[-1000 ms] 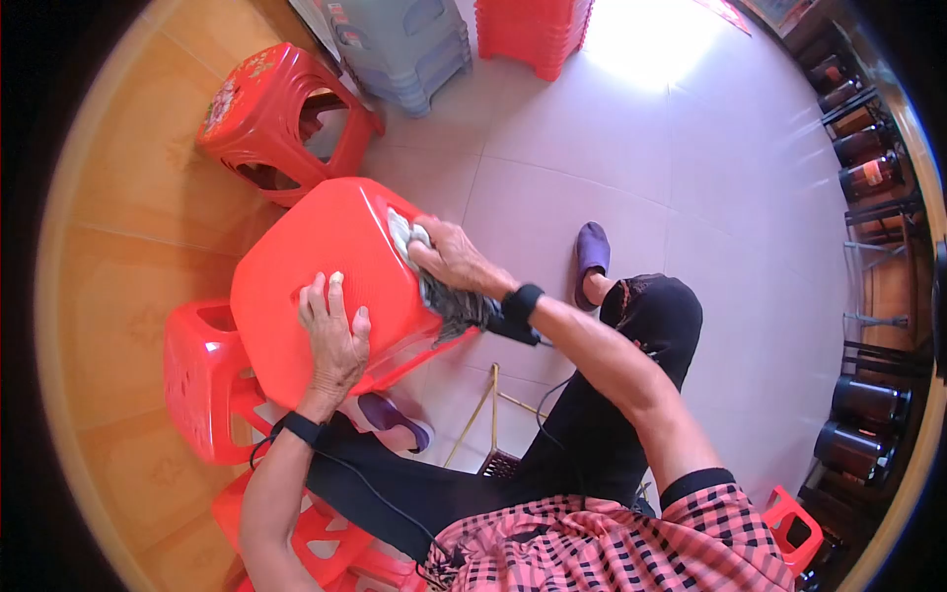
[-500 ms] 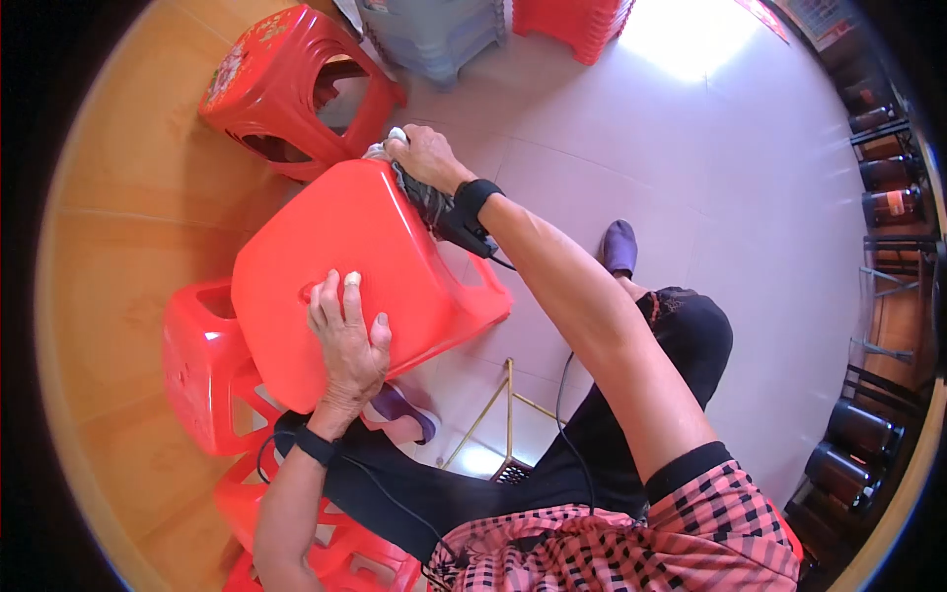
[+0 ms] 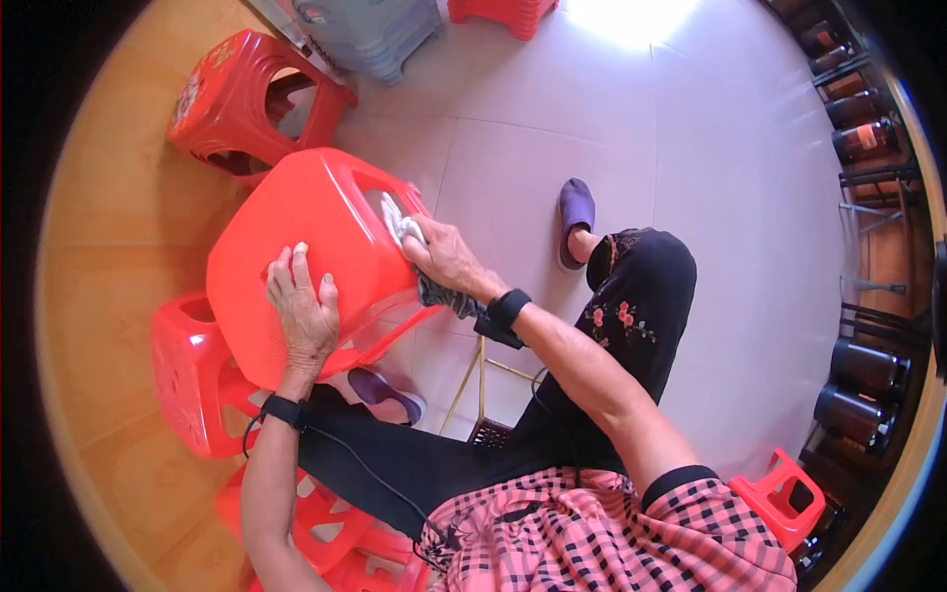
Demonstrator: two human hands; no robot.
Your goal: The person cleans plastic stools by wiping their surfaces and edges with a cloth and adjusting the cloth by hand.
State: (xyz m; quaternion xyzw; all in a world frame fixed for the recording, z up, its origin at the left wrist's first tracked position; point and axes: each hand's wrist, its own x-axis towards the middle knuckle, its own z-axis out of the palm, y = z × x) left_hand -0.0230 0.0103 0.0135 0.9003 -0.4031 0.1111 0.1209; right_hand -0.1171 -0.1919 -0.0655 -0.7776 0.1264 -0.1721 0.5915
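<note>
A red plastic stool (image 3: 266, 222) stands in front of me, its flat seat facing up toward me. My left hand (image 3: 304, 314) rests on the seat with its fingers spread out, holding nothing. At the side of the stool, my right hand (image 3: 449, 259) is closed around a rag (image 3: 397, 219). White cloth pokes out past the fingers against the stool's side opening, and a darker grey part hangs below the hand. Both wrists wear black bands with a cable.
Other red stools stand along the orange wall: one patterned stool (image 3: 232, 104) ahead, another stool (image 3: 187, 375) at left. Stacked grey stools (image 3: 370, 35) are at the top. A purple shoe (image 3: 576, 217) is on the tiled floor. Dark jars (image 3: 868, 365) line the right side.
My right hand has moved with the rag from the stool's far corner back toward me along its side. My left hand stays flat on the seat. The view has shifted slightly.
</note>
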